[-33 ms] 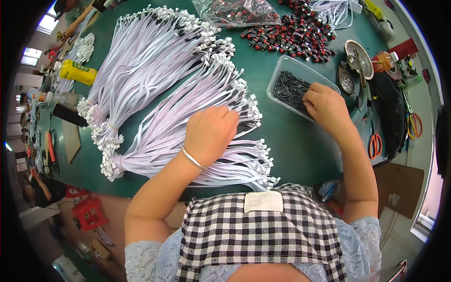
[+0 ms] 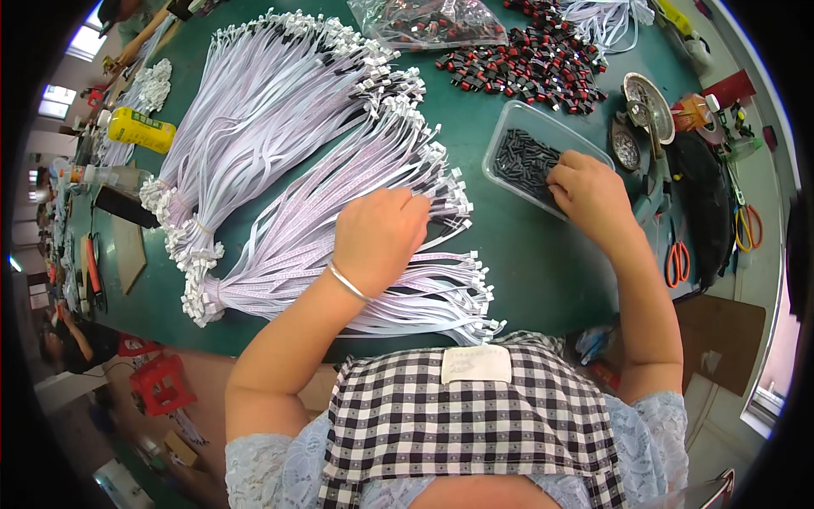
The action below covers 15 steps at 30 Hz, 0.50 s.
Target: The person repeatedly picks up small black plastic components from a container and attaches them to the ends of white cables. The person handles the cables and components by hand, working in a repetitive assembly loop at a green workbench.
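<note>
Thin white flat cables (image 2: 297,212) with small white connectors lie fanned across the table in tied bundles. Over the nearer bundle, my left hand (image 2: 381,237) is closed, its fingers curled round a flat cable close to the connector ends; its fingertips are hidden beneath it. A clear plastic tub (image 2: 585,140) to the right holds many short black tubes (image 2: 524,157). My right hand (image 2: 589,191) reaches over the tub's near right side with thumb and fingers pinched together among the tubes. Whatever is between those fingertips is too hidden to make out.
Beyond the tub lie a heap of black and red small parts (image 2: 543,68) and a clear bag (image 2: 428,24) of similar parts. Metal dishes (image 2: 649,106) and orange-handled scissors (image 2: 677,262) are at the right. A yellow bottle (image 2: 140,130) lies at the left.
</note>
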{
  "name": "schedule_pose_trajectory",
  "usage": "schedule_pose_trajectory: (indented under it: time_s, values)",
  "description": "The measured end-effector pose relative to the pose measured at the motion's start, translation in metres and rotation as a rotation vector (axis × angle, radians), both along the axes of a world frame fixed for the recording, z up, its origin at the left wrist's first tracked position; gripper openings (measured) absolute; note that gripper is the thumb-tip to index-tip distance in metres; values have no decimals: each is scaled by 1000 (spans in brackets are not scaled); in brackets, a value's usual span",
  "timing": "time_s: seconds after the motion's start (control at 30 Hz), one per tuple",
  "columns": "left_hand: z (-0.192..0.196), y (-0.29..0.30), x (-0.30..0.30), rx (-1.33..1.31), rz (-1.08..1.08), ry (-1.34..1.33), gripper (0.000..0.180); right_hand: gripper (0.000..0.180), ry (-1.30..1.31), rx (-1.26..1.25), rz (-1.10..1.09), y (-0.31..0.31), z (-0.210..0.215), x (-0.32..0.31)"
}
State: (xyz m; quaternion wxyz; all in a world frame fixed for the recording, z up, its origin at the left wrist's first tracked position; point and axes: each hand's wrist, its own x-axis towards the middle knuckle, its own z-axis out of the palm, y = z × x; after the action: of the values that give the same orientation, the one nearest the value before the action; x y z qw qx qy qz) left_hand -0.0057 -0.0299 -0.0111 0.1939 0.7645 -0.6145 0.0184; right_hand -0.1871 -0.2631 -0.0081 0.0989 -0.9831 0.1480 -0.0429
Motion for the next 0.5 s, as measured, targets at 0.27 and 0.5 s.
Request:
schedule_pose_trajectory:
  time_s: [0.27, 0.5]
  values:
    - [5, 1, 2, -24, 50, -26, 10, 8, 64, 35, -2, -3, 2, -5]
    - [18, 14, -10, 41, -83, 96, 11, 14, 41, 193, -8, -5, 7, -3]
